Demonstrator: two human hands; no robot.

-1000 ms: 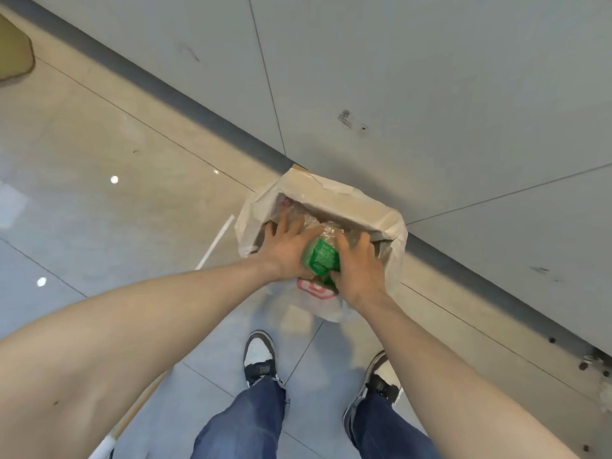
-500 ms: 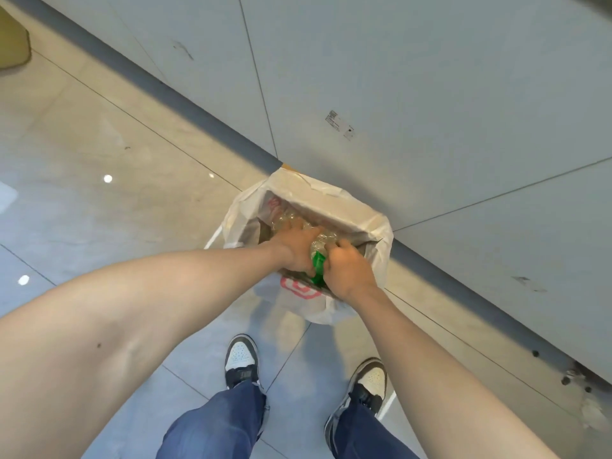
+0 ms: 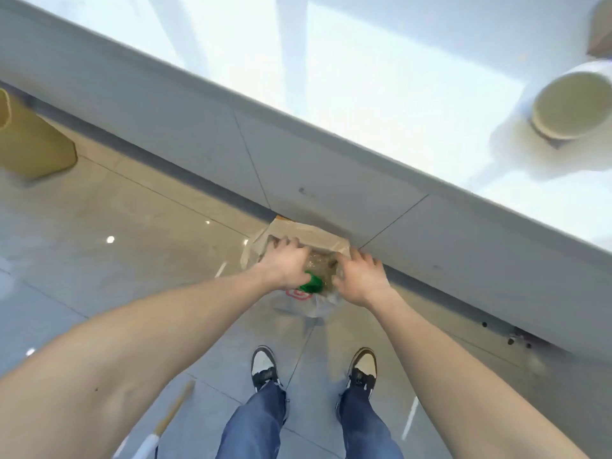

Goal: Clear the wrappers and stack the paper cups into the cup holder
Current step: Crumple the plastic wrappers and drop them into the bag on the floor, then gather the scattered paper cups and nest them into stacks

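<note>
A small bin point(image 3: 309, 232) lined with a white plastic bag stands on the floor against the counter's base. Crumpled clear wrappers point(image 3: 322, 262) and a green wrapper point(image 3: 312, 283) lie in its mouth. My left hand point(image 3: 284, 264) rests palm down over the bin's left side, with the green wrapper poking out beside its heel. My right hand point(image 3: 360, 277) hovers at the bin's right rim with its fingers apart and nothing in it. A white paper cup point(image 3: 570, 107) stands on the counter at the upper right, blurred.
The white counter top point(image 3: 381, 87) crosses the upper frame, its grey front panel dropping to the floor. A yellow-green bin point(image 3: 31, 145) stands at the far left. A wooden stick point(image 3: 170, 417) lies on the tiles by my left shoe point(image 3: 263, 366).
My head has lifted, bringing the counter top and paper cup into view. My hands have moved apart over the bin, and the right hand has come off the green wrapper.
</note>
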